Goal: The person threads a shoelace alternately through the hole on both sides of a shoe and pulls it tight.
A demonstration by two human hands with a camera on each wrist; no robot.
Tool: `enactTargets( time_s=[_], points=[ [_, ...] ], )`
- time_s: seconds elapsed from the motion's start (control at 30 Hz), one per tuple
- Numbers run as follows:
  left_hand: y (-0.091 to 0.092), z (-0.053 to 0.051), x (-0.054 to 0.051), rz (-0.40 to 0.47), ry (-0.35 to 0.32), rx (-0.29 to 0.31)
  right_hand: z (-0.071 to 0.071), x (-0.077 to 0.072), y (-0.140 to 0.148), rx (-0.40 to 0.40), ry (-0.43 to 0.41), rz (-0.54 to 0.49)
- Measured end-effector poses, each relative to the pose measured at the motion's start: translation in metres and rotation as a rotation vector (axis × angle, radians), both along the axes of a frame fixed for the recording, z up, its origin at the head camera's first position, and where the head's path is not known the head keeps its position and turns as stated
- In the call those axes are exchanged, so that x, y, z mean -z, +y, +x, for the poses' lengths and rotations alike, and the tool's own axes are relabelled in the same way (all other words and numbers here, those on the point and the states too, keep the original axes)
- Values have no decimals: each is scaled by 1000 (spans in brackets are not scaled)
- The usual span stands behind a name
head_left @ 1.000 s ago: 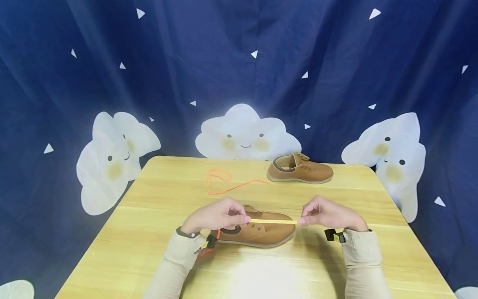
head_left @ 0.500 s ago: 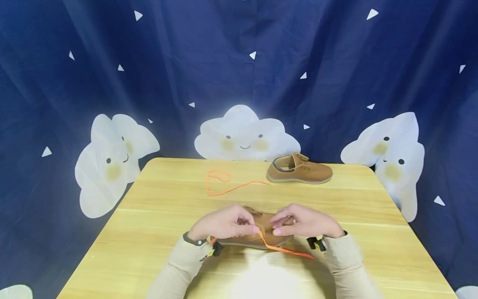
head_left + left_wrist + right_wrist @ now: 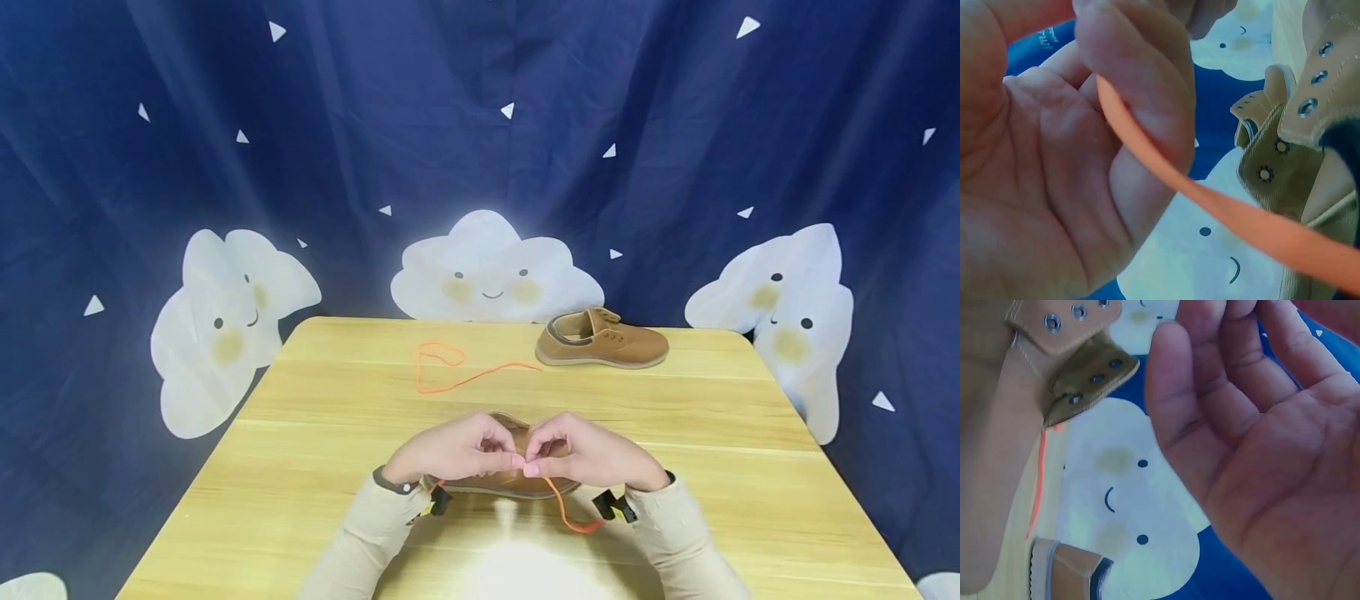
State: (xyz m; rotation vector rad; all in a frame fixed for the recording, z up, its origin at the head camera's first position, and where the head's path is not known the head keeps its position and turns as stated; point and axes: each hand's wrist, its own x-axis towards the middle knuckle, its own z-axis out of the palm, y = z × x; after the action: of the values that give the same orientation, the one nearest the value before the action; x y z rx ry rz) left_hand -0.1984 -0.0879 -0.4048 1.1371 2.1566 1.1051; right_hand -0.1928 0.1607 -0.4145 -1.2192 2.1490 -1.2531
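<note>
A brown lace-up shoe [image 3: 517, 485] lies under both hands, toe to the right, partly hidden by them. My left hand [image 3: 450, 450] pinches an orange shoelace [image 3: 558, 500] between thumb and forefinger above the shoe. In the left wrist view the shoelace [image 3: 1229, 215] runs past the curled fingers towards the lower right. My right hand [image 3: 596, 454] meets the left at the fingertips and pinches the lace there; the lace end itself is too small to make out. One strand hangs in a curve below the right hand. The shoe's eyelets [image 3: 1052, 323] show bare in the right wrist view.
A second brown shoe [image 3: 611, 343] stands at the back of the wooden table [image 3: 300, 450]. Left of it lies another orange shoelace [image 3: 465, 379] in a loose loop. A blue curtain [image 3: 480, 100] with cloud shapes hangs behind.
A second ago the hands held a yellow-looking strip taut between them. The right hand has since moved left to the left hand's fingertips, and an orange strand now hangs below it.
</note>
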Motion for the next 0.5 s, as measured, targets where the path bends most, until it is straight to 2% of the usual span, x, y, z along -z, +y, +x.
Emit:
enactTargets(
  time_s=[0.23,0.4,0.5],
  points=[
    [-13,-4,1,-13,24,-21,-3,-5,18,-14,-36,82],
    [-26,-5,-3,-45,-6,-62,-6,-7,36,-59,-33,110],
    [-32,-6,-6,-68,0,-79,-9,-6,48,-80,-30,109]
  ],
)
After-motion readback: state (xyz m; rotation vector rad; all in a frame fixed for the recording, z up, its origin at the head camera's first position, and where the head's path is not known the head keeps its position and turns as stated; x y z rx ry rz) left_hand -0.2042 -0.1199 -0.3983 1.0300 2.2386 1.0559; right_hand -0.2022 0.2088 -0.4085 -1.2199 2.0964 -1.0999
